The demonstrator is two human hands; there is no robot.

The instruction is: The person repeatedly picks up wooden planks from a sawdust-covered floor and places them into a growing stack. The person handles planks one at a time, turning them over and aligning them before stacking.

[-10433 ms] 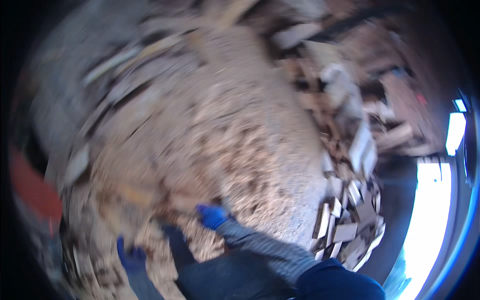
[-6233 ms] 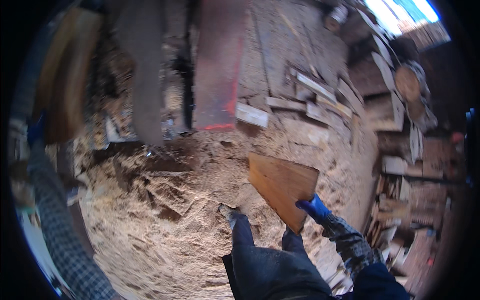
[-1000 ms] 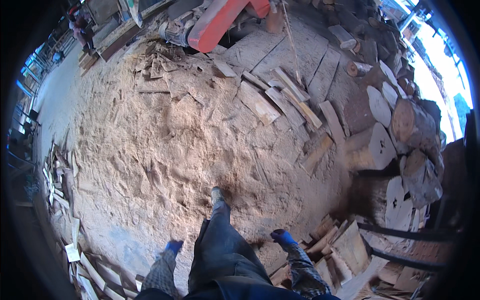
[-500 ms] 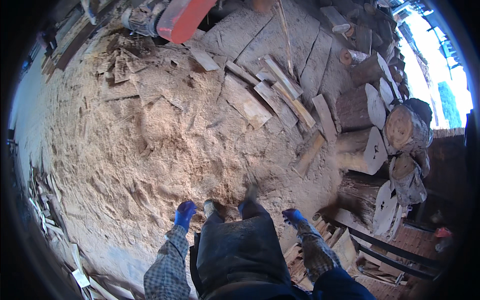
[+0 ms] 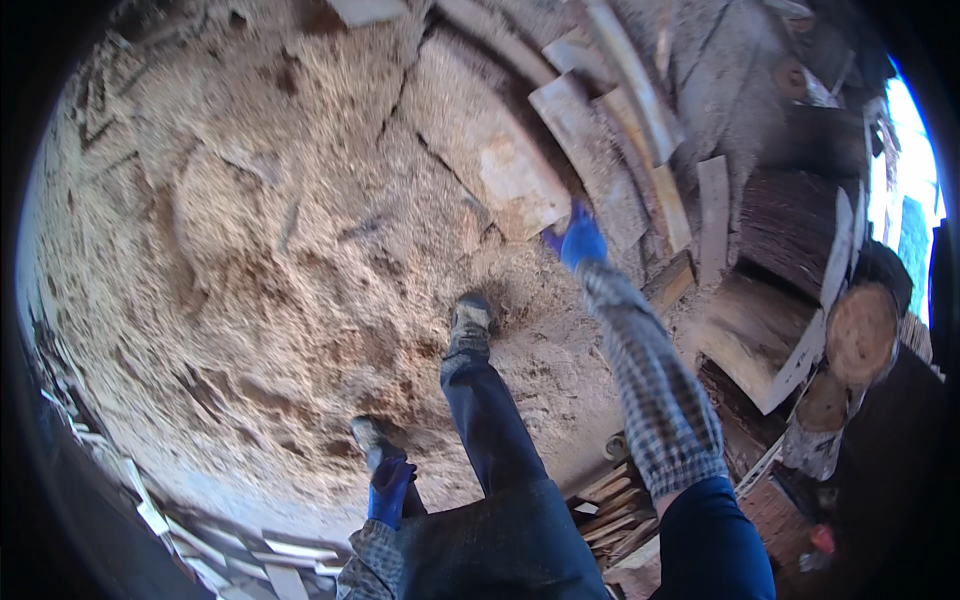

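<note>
My right hand [image 5: 580,238], in a blue glove, reaches forward to the near right corner of a wide, dusty board [image 5: 518,180] on the ground. Its thumb and fingers are apart around that corner; whether they press on the wood cannot be made out. Beside the board lie a narrower plank [image 5: 590,150] and a pale strip of wood [image 5: 632,75]. My left hand [image 5: 390,492], also blue-gloved, hangs low by my left leg, nearest the shoe. Its fingers are loosely bent, with nothing visible in them.
Sawdust [image 5: 300,290] covers the ground in uneven heaps. Cut logs [image 5: 770,320] are stacked on the right, and more round log ends [image 5: 862,325] stand beyond them. Split wood pieces [image 5: 610,515] lie by my right side. Loose offcuts [image 5: 290,550] line the lower left.
I have stepped forward and leaned toward the boards. My right hand has gone from my side out to the wide board's corner. My left hand stays low beside my leg.
</note>
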